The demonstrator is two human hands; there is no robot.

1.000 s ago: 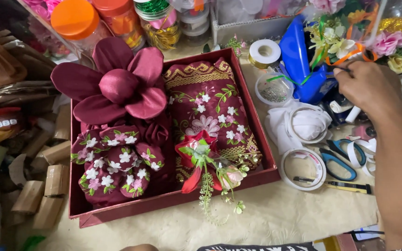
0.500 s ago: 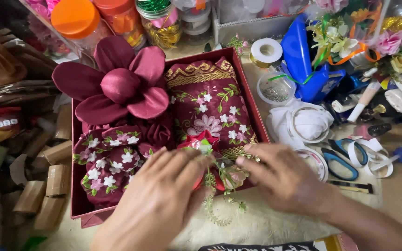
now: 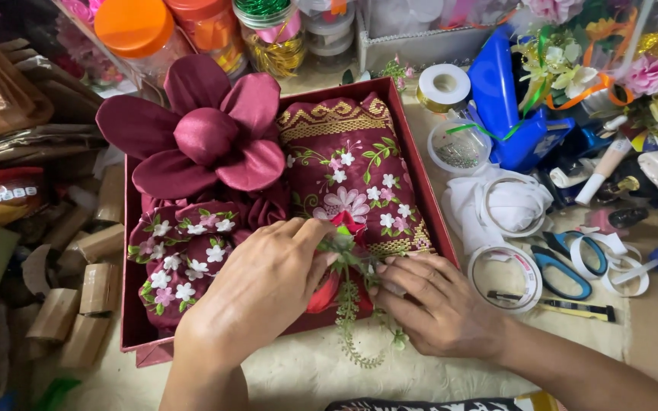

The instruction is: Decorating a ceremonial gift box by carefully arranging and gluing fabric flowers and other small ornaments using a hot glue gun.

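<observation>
Nearest you, at the front edge of the red gift box (image 3: 420, 164), both your hands meet over a small floral sprig (image 3: 348, 262) of red petals and green leaves. Your left hand (image 3: 257, 293) pinches the top of the sprig between thumb and fingertips, and your right hand (image 3: 439, 304) presses on it from the other side with fingers curled; whether those fingers actually close around a stem I cannot tell, since they cover it. A trailing green fern strand (image 3: 356, 335) hangs from the sprig over the box's front wall onto the cream table cover (image 3: 298, 373). Under the sprig lies the embroidered maroon cloth (image 3: 352, 171), folded in the box's right half, with a smaller flowered fold (image 3: 180, 255) at the left and a big fabric flower (image 3: 207, 137) behind that. My worry is that, pulled sideways, the sprig could drag the cloth out of its neat fold or snag the embroidery, and the hanging strand could catch on the box rim. Just to your right, tape rings (image 3: 508, 274), blue scissors (image 3: 561, 270) and a craft knife (image 3: 557, 304) lie close enough for your forearm to sweep them. Farthest back stand orange-lidded jars (image 3: 142, 30) and artificial flowers (image 3: 649, 76).
</observation>
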